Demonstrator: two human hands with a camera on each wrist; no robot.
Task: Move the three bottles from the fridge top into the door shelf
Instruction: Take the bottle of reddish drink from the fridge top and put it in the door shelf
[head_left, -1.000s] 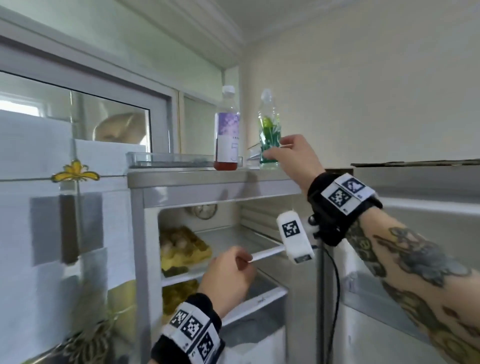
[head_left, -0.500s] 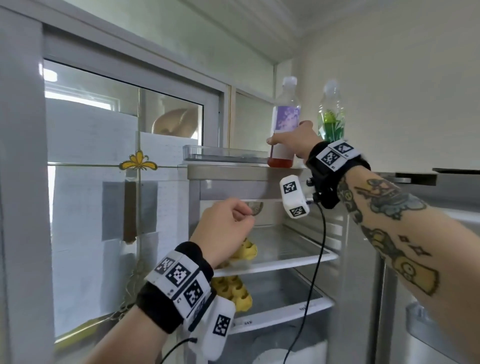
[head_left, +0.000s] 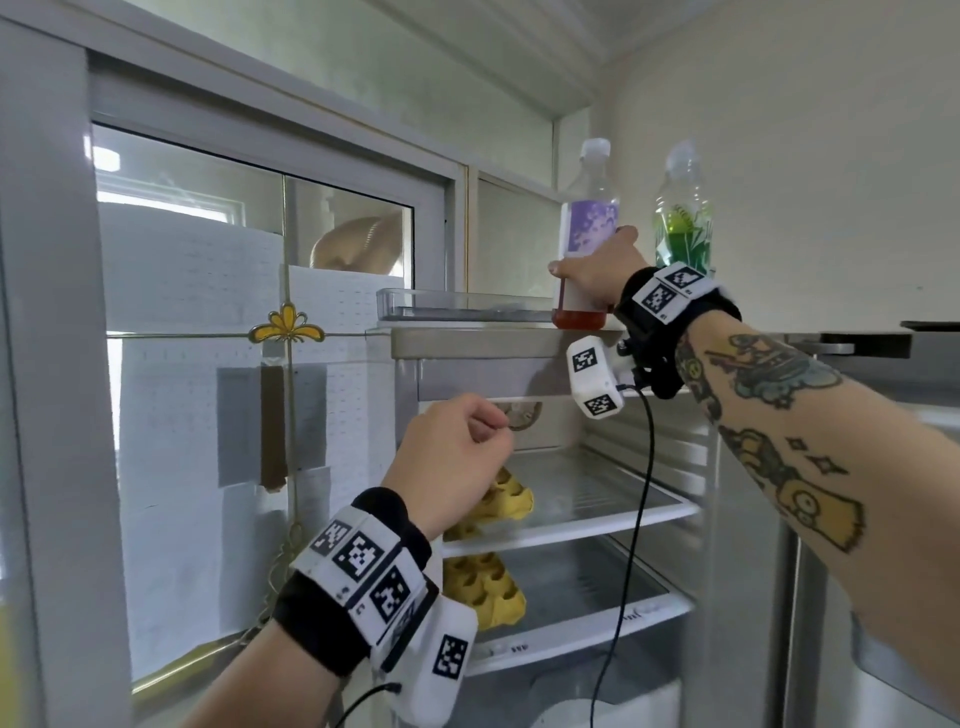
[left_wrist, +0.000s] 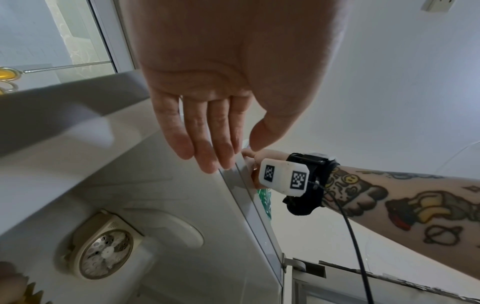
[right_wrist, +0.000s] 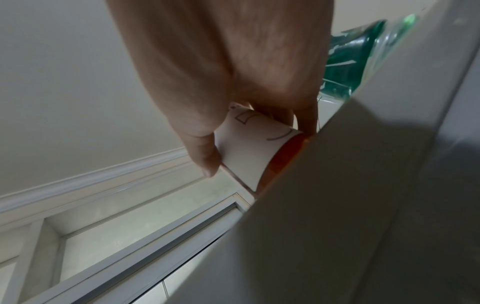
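Two bottles stand on the fridge top (head_left: 467, 340). One is a clear bottle with a purple label and red liquid (head_left: 589, 234), the other a green-label bottle (head_left: 683, 228) to its right. My right hand (head_left: 584, 278) grips the purple-label bottle low down, thumb on its left side. The right wrist view shows that hand (right_wrist: 258, 149) wrapped round the bottle's white label (right_wrist: 246, 152), the bottle's base at the fridge edge, and the green-label bottle (right_wrist: 348, 55) behind. My left hand (head_left: 480, 426) hovers before the open fridge, fingers relaxed (left_wrist: 205, 152), holding nothing. A third bottle is not in view.
A clear plastic tray (head_left: 441, 304) lies on the fridge top left of the bottles. Yellow egg trays (head_left: 511, 499) sit on the fridge's shelves. The open fridge door (head_left: 883, 519) is at the right, under my right forearm. A window is on the left.
My right hand has left the green-label bottle and moved left, taking hold of the purple-label bottle. My left hand rose in front of the fridge opening.
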